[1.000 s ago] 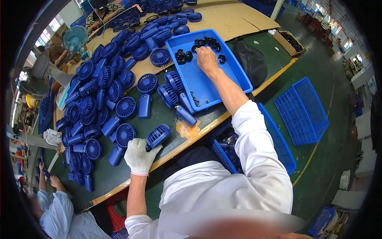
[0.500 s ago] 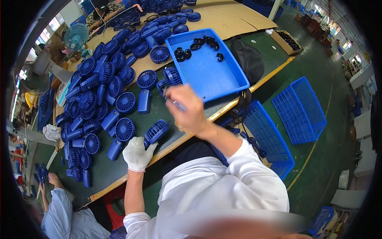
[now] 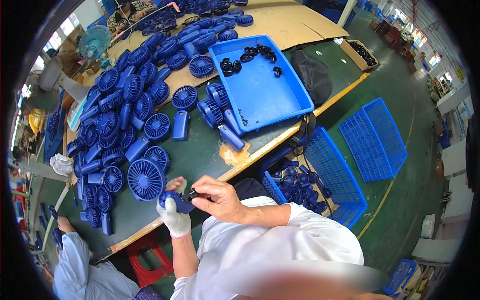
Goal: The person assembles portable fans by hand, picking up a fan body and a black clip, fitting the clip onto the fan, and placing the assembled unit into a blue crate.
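Note:
My left hand (image 3: 176,220), in a white glove, is closed round the handle of a blue handheld fan (image 3: 145,180). The fan's round grille points away to the left, above the table's near edge. Bare, my right hand (image 3: 220,199) pinches a small black part (image 3: 193,194) against the end of the fan's handle; the fingers partly hide it. Beyond my hands, two blue fans (image 3: 210,112) lie against a blue tray (image 3: 265,95). Several black pieces (image 3: 236,66) sit in the tray, mostly toward its far end.
A big heap of blue fans (image 3: 107,122) covers the table's left side. On the floor to the right stand a blue crate (image 3: 337,175) holding fan parts and another blue crate (image 3: 372,140). A black cap (image 3: 311,77) touches the tray. At lower left sits another person (image 3: 90,270).
My left hand has picked the fan up off the table and turned it. My right hand has come back from beside the tray to the fan's handle, now with a black part.

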`<control>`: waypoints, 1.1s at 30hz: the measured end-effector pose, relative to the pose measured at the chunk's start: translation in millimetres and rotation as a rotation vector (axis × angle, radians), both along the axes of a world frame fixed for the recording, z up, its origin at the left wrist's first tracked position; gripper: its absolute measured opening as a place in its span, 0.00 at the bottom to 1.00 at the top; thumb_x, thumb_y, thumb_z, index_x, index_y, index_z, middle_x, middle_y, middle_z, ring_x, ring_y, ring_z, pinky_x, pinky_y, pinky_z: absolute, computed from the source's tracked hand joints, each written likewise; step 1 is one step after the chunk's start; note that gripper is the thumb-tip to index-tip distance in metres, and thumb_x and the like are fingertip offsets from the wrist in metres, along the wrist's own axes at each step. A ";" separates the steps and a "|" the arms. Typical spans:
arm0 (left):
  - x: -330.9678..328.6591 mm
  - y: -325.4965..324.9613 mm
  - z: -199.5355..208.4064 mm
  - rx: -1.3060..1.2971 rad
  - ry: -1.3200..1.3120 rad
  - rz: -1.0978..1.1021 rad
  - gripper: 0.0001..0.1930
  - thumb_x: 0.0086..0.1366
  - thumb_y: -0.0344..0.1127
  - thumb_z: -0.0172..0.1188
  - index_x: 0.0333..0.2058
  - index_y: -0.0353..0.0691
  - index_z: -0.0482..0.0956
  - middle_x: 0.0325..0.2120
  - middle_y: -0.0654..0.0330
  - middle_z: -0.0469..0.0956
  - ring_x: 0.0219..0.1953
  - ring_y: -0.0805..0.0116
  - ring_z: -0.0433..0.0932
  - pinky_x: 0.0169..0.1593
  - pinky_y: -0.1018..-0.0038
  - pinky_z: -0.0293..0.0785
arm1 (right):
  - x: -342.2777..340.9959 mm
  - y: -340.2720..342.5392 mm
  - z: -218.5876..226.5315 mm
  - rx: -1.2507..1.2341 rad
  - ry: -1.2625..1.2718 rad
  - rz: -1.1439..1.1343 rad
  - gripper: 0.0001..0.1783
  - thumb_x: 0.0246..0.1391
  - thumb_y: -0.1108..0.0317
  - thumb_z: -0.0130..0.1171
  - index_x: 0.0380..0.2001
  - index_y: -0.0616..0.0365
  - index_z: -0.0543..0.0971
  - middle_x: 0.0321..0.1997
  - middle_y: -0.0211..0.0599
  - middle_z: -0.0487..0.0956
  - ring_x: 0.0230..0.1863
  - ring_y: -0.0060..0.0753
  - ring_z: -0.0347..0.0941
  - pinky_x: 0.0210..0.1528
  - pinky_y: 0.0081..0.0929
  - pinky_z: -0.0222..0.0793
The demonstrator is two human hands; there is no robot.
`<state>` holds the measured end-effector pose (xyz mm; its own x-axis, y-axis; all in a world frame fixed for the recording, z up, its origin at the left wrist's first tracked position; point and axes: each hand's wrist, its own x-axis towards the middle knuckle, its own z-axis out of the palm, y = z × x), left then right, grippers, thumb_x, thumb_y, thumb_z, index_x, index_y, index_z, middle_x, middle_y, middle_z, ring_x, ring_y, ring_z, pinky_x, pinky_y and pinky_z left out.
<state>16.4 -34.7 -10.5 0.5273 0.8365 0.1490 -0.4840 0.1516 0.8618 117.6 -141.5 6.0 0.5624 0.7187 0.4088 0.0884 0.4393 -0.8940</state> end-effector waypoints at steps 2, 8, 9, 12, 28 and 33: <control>-16.4 -4.9 -0.8 0.061 0.164 0.036 0.29 0.60 0.55 0.60 0.42 0.29 0.74 0.37 0.53 0.77 0.40 0.63 0.78 0.50 0.63 0.74 | -7.4 0.9 -4.1 0.068 0.054 0.075 0.12 0.52 0.80 0.65 0.41 0.70 0.78 0.42 0.40 0.75 0.39 0.24 0.72 0.37 0.18 0.69; -23.5 -16.8 -8.8 0.169 0.571 0.210 0.22 0.57 0.52 0.60 0.36 0.36 0.80 0.30 0.59 0.81 0.32 0.68 0.80 0.36 0.70 0.75 | -19.4 6.6 -8.4 -0.026 0.478 0.220 0.07 0.48 0.85 0.64 0.33 0.70 0.79 0.42 0.40 0.74 0.33 0.25 0.76 0.29 0.22 0.77; -19.2 -12.4 4.3 0.510 0.785 0.187 0.16 0.51 0.47 0.65 0.32 0.41 0.81 0.25 0.57 0.81 0.27 0.62 0.80 0.33 0.67 0.74 | -11.3 5.3 -3.9 -0.127 0.452 0.181 0.07 0.46 0.84 0.65 0.31 0.69 0.78 0.42 0.40 0.73 0.32 0.25 0.76 0.29 0.23 0.77; -11.5 -8.5 25.3 0.615 0.827 0.033 0.19 0.41 0.46 0.71 0.31 0.43 0.81 0.21 0.54 0.79 0.24 0.55 0.80 0.30 0.66 0.75 | -9.1 8.0 -2.5 -0.141 0.509 0.093 0.07 0.46 0.83 0.65 0.30 0.69 0.78 0.42 0.36 0.72 0.31 0.24 0.75 0.21 0.19 0.76; -12.4 0.7 12.0 0.360 0.792 0.038 0.20 0.47 0.49 0.69 0.29 0.36 0.82 0.22 0.50 0.79 0.24 0.58 0.81 0.30 0.69 0.74 | -7.5 18.3 -31.8 -0.208 0.371 0.100 0.04 0.55 0.77 0.63 0.29 0.69 0.79 0.37 0.31 0.71 0.31 0.16 0.65 0.32 0.12 0.62; -11.6 0.9 5.2 0.304 0.754 0.102 0.14 0.51 0.44 0.67 0.26 0.37 0.82 0.19 0.52 0.79 0.21 0.64 0.79 0.27 0.70 0.73 | -4.6 21.0 -32.6 -0.206 0.383 0.134 0.17 0.66 0.65 0.51 0.32 0.71 0.79 0.39 0.34 0.74 0.31 0.20 0.68 0.31 0.16 0.64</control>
<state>4.8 -33.8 -5.3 0.4997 0.8661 0.0133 0.2430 -0.1549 0.9576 113.0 -120.4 -26.6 0.5417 0.8401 0.0302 -0.3115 0.2340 -0.9210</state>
